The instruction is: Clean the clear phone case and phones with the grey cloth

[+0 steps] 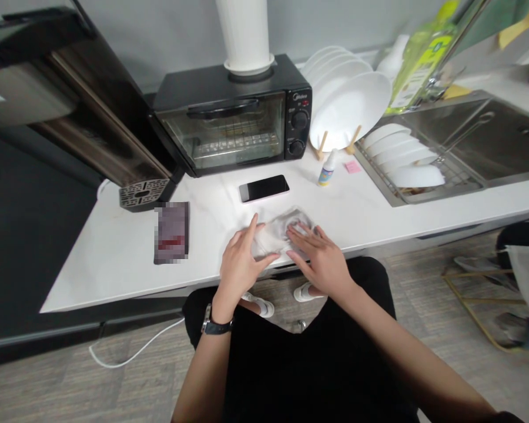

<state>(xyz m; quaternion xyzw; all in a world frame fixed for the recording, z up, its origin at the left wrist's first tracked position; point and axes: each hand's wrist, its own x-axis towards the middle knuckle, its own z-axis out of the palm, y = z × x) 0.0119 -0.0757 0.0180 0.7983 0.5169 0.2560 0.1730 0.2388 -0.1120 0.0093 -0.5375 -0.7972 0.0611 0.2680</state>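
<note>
A crumpled, see-through plastic package [271, 238] lies on the white counter near its front edge; whether it holds anything is unclear. My left hand [240, 258] rests against the package's left end, thumb and forefinger spread apart. Across its right part lies my right hand [321, 258], fingers stretched out over the plastic and thumb apart. Just behind the package sits a phone [264, 188] with a dark screen. A small white spray bottle [328, 168] with a coloured label stands behind and to the right, beside a pink sticky note [352, 167].
A toaster oven [229, 129] stands at the back with a white pot [245, 35] on top. Right of it are upright white plates [348, 106] and a sink [511, 141] with bowls [405, 155]. At left are a drink machine [101, 117] and a dark, pixelated flat item [171, 232].
</note>
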